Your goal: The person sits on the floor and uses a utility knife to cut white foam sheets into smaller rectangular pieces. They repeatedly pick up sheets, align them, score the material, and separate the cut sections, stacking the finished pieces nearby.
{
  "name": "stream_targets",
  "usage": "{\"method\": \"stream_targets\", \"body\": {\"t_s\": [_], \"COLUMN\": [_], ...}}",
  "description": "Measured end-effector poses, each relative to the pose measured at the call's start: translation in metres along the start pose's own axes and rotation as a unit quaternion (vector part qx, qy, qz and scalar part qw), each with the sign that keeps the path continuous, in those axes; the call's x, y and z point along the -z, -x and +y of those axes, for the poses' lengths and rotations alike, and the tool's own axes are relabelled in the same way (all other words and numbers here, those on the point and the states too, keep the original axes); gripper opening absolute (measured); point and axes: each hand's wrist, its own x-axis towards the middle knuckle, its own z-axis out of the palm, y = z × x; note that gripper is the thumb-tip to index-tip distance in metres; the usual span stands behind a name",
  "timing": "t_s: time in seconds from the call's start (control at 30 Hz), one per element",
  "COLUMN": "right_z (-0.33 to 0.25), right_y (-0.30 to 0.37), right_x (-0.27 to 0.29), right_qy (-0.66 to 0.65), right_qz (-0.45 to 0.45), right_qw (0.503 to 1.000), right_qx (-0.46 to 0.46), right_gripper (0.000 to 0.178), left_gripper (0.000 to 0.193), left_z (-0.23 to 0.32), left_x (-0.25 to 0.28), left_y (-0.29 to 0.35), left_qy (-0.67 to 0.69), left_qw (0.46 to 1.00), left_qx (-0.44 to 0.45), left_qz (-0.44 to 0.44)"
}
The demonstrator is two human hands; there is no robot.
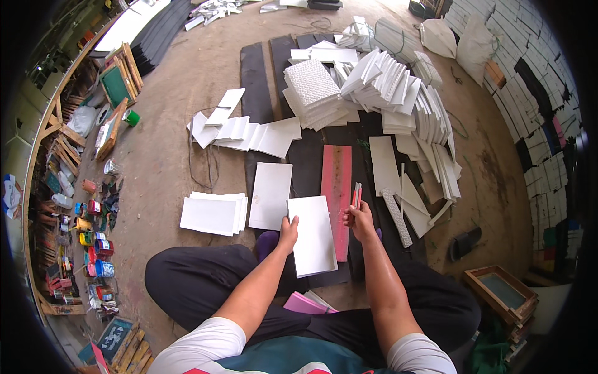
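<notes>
My left hand (288,233) grips the left edge of a stack of white rectangular foam sheets (314,237), its thumb lying on top. The stack is tilted above my lap. In my closed right hand (359,223) a red utility knife (357,193) points up and away from me, apart from the sheets. Under and beside the hands lies a long pink board (337,177) with a dark worn strip down its middle. Another white sheet (270,193) lies flat just left of the held stack, and a small pile of sheets (212,214) sits farther left.
Large heaps of white sheets (313,84) cover the dark mat (255,75) ahead. Narrow offcuts (396,218) lie right of the pink board. Paint pots (103,248) line the left side. Wooden frames (502,293) and a dark sandal (465,243) are at the right.
</notes>
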Motion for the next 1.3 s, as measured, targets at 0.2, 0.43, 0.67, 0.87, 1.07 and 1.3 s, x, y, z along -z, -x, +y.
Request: {"method": "stream_targets", "body": {"t_s": [0.2,0.43,0.67,0.87,1.07,1.3], "right_z": [0.006,0.018,0.02,0.023,0.022,0.033], "right_y": [0.006,-0.005,-0.004,-0.006,-0.006,-0.02], "right_x": [0.017,0.027,0.012,0.015,0.018,0.032], "right_qy": [-0.076,-0.045,0.02,0.021,-0.013,0.302], "right_qz": [-0.067,-0.124,-0.072,-0.069,0.039,0.197], "right_qw": [0.994,0.991,0.997,0.997,0.999,0.932], "right_qx": [-0.033,-0.033,0.004,0.01,-0.004,0.045], "right_gripper": [0.036,0.03,0.022,0.017,0.017,0.027], "left_gripper": [0.043,0.076,0.083,0.042,0.042,0.044], "left_z": [-0.027,-0.01,0.012,-0.011,-0.013,0.015], "left_x": [-0.008,-0.017,-0.034,-0.047,-0.038,-0.051], "left_y": [-0.005,-0.014,-0.015,-0.024,-0.044,-0.066], "left_qy": [-0.057,-0.083,-0.111,-0.092,0.042,-0.075], "left_qw": [0.998,0.993,0.988,0.991,0.998,0.996], "left_qx": [0.009,0.024,-0.007,-0.092,0.008,-0.037], "left_qz": [-0.004,-0.078,-0.109,-0.026,-0.034,-0.043]}}
